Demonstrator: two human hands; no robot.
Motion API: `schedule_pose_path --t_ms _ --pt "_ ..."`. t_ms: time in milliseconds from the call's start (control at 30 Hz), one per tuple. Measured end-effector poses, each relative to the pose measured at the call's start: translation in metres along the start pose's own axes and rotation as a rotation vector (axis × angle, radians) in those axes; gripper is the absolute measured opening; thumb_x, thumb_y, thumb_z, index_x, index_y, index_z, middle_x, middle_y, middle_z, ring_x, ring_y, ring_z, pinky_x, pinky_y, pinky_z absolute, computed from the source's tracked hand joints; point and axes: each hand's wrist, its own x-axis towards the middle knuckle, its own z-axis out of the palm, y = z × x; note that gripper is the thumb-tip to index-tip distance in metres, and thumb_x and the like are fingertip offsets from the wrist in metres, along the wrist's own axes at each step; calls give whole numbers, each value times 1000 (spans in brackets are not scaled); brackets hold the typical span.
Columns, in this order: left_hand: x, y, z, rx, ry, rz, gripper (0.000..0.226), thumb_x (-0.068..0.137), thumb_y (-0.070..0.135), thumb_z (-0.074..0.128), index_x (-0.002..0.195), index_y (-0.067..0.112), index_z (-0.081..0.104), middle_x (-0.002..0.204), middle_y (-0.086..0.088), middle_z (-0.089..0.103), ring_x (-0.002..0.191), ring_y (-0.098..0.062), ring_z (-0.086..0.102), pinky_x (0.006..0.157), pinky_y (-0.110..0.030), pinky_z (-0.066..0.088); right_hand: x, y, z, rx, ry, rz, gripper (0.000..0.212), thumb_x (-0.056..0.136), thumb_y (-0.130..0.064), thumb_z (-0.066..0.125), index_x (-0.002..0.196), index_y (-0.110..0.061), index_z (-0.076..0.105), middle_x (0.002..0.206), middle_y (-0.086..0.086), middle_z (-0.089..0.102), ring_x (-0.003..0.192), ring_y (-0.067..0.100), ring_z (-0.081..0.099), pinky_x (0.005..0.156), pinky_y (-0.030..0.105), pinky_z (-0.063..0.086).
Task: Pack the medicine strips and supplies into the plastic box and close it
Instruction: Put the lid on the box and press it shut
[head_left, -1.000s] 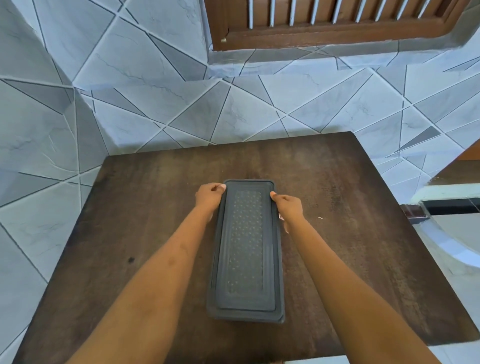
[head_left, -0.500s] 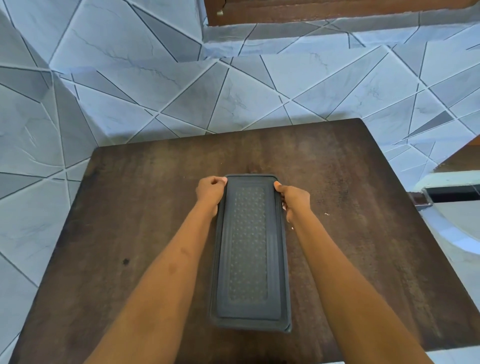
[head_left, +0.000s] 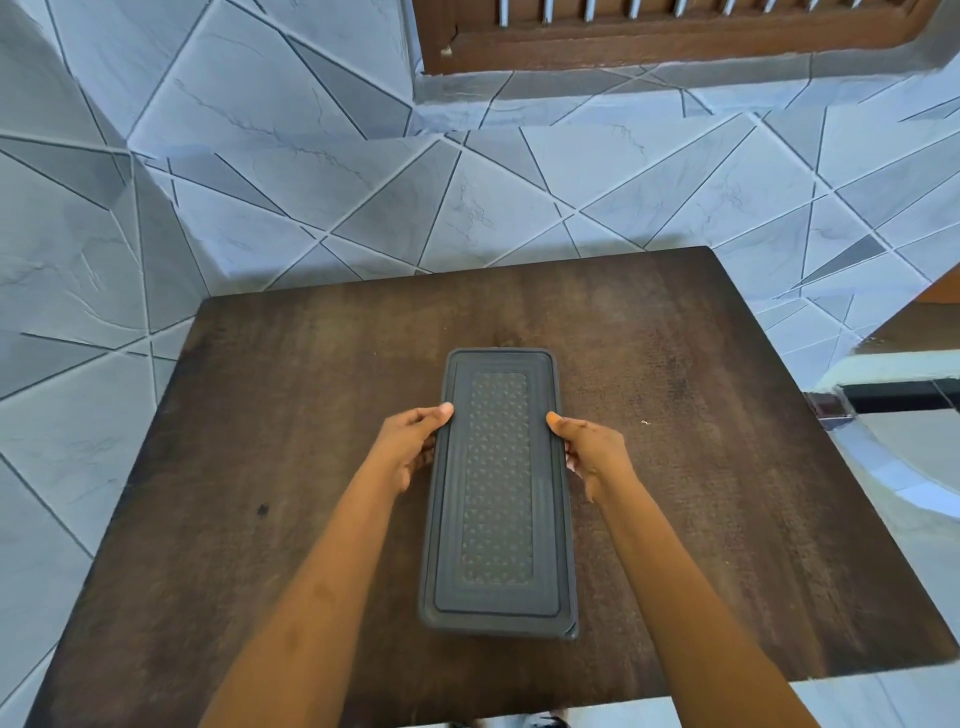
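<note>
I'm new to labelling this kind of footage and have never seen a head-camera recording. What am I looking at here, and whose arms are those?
No machine here: a person wears one wide-angle camera on the head, looking forward and down, so the arms are their own. On the dark wooden table lies a long grey plastic box with its lid on. The left hand and right hand hold its two long sides, thumbs on the lid's edges. No medicine strips are visible. A tiled wall stands behind.

A shut lid (head_left: 497, 488) conceals the plastic box's (head_left: 570, 618) contents; both hands' fingers (head_left: 570, 460) tuck partly out of sight beside it; the worktop's (head_left: 311, 415) near edge is cropped.
</note>
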Motion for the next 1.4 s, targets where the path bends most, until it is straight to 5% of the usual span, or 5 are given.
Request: schedule_pose_path --t_ms 333,533,700,933,1400 --pt "-4 -2 10 56 166 111 20 83 25 68 68 14 63 66 -2 57 55 -13 41 50 -24 33 -3 -3 0 60 21 43 13 77 -12 73 69 -10 62 76 4 61 64 11 53 53 18 52" --pt "-30 -12 0 89 36 63 30 87 17 64 117 12 58 81 3 60 67 -10 52 51 -23 38 -33 21 -12 -16 -48 -47 24 82 -15 68 103 -6 61 76 4 61 63 10 53 48 13 49" --pt "-50 -41 -13 -115 -51 -44 33 90 13 58 123 12 55 84 2 63 70 -6 59 49 -15 51 -55 47 -27 22 -94 31 6 82 -16 67 79 -11 66 80 7 67 72 17 62 72 27 56" --pt "-50 -44 -4 -86 85 42 32 87 10 63 118 5 61 79 0 63 66 -9 57 59 -22 45 -59 40 -17 83 24 -12 15 82 -4 66 69 -9 62 45 -7 67 43 0 62 43 11 52" --pt "-106 -73 -33 56 -109 -23 9 87 12 63 95 16 59 87 0 62 73 -10 61 64 -22 53 -115 81 -58 -127 -293 71 18 85 -11 62 103 -11 63 100 6 68 82 14 67 66 23 57"
